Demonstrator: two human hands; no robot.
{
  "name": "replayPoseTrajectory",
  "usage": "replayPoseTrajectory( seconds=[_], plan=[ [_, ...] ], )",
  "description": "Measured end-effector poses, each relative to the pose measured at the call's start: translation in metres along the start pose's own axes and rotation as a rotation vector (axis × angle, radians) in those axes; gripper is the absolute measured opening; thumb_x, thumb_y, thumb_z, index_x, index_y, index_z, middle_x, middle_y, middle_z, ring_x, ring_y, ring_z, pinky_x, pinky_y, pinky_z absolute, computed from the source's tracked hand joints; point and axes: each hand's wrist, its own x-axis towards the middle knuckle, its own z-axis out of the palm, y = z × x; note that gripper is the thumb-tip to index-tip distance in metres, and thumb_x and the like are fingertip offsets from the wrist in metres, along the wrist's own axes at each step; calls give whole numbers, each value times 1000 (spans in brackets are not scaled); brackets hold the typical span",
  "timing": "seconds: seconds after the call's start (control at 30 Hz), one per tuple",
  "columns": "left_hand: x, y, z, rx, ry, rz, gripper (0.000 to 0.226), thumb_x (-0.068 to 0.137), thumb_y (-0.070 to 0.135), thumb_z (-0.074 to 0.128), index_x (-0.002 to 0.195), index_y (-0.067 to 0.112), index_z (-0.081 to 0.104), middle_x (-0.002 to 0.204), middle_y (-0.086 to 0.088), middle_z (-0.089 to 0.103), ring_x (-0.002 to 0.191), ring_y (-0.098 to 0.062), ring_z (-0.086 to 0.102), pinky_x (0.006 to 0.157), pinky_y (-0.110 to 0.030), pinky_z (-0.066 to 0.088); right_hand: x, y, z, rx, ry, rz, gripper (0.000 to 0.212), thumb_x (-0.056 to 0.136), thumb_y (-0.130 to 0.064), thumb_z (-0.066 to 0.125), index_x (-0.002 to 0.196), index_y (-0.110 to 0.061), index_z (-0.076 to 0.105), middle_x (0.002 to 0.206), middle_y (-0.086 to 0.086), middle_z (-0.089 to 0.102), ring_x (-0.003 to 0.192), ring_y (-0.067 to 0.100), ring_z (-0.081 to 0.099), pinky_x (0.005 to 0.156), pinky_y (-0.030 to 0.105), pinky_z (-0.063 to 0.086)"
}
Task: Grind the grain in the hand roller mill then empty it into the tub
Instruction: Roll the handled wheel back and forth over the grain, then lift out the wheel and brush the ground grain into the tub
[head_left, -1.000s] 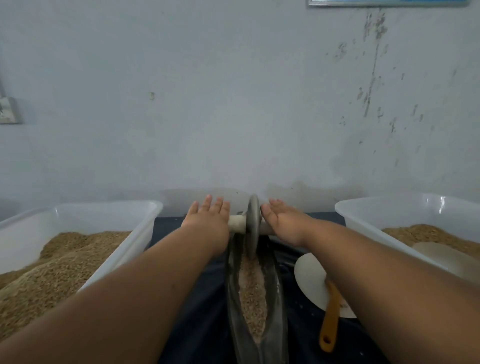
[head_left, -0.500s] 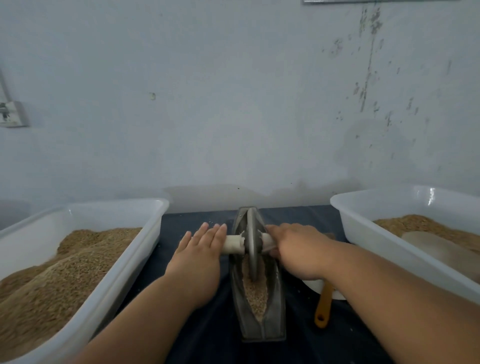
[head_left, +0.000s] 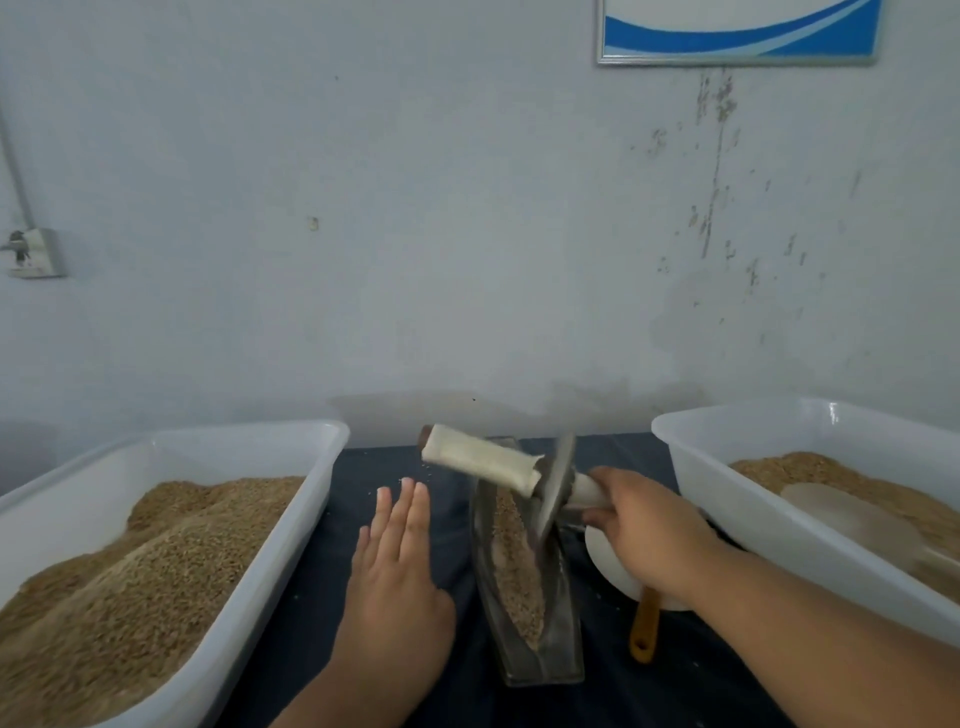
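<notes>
Hands: two are seen, the left hand (head_left: 400, 564) and the right hand (head_left: 649, 530), each with a bare forearm running off the lower edge.
Tubs: two white ones are counted, the left tub (head_left: 249, 434) and the right tub (head_left: 727, 467), set on either side of a dark cloth (head_left: 322, 571).
Mill: one metal trough (head_left: 550, 660) is stood on the cloth between the tubs, with one roller (head_left: 557, 491) over it.
Grain: a strip of grain (head_left: 511, 564) is held in the trough; heaps are also held in both tubs.
Other things: one paddle (head_left: 643, 623) with an orange handle, one wall socket (head_left: 31, 252), one framed print (head_left: 737, 31).
Cut off: both tubs are cropped by the frame sides, and the print by the top edge.
Hard to make out: the roller's wheel is blurred, so its contact with the grain cannot be told; a pale disc (head_left: 852, 514) in the right tub is not identified; the paddle's head is partly covered by the right hand.
Left fingers: held straight and together, palm down, grasping nothing, just left of the trough and below the roller's white-wrapped left end.
Right fingers: curled around the roller's right handle stub, beside the wheel.
Roller position: tilted, its left end higher and free of any hand.
</notes>
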Motion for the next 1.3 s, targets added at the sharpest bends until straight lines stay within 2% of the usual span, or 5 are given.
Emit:
replayPoseTrajectory(
  seconds=[0.3, 0.6, 0.83, 1.13, 1.3],
  plan=[
    [0, -1, 3, -132, -160, -33, 43, 96, 35, 49, 138, 43, 48, 121, 27, 59, 108, 9, 54, 93, -14, 43, 59, 19, -18, 230, 273, 397, 30, 101, -43, 46, 106, -15, 57, 78, 1, 58, 69, 20, 56, 59, 35, 41],
    [-3, 16, 3, -552, -298, -300, 27, 98, 30, 46, 110, 53, 53, 76, 14, 70, 59, -2, 66, 52, -19, 49, 97, 42, 6, 142, 124, 525, 32, 99, -41, 49, 95, -11, 58, 80, 7, 56, 70, 23, 53, 65, 36, 43],
    [-6, 25, -1, -511, -338, -327, 46, 94, 48, 52, 138, 46, 43, 92, 22, 66, 78, 19, 57, 64, -6, 41, 100, 62, 37, 67, 69, 585, 34, 95, -38, 53, 66, -21, 45, 68, 2, 50, 55, 17, 44, 55, 33, 37],
    [-8, 24, 3, -541, -322, -346, 65, 93, 47, 53, 152, 38, 25, 103, 22, 60, 96, 4, 59, 90, -23, 50, 113, 66, 40, 0, 39, 720, 30, 97, -37, 56, 78, -15, 49, 74, 6, 51, 61, 18, 45, 58, 32, 37],
    [-8, 22, 4, -612, -341, -356, 13, 93, 47, 51, 99, 58, 49, 92, 27, 65, 83, 7, 64, 81, -20, 55, 113, 64, 37, -61, -16, 682, 35, 97, -47, 55, 102, -12, 53, 82, 7, 56, 67, 19, 51, 59, 32, 38]
  ],
)
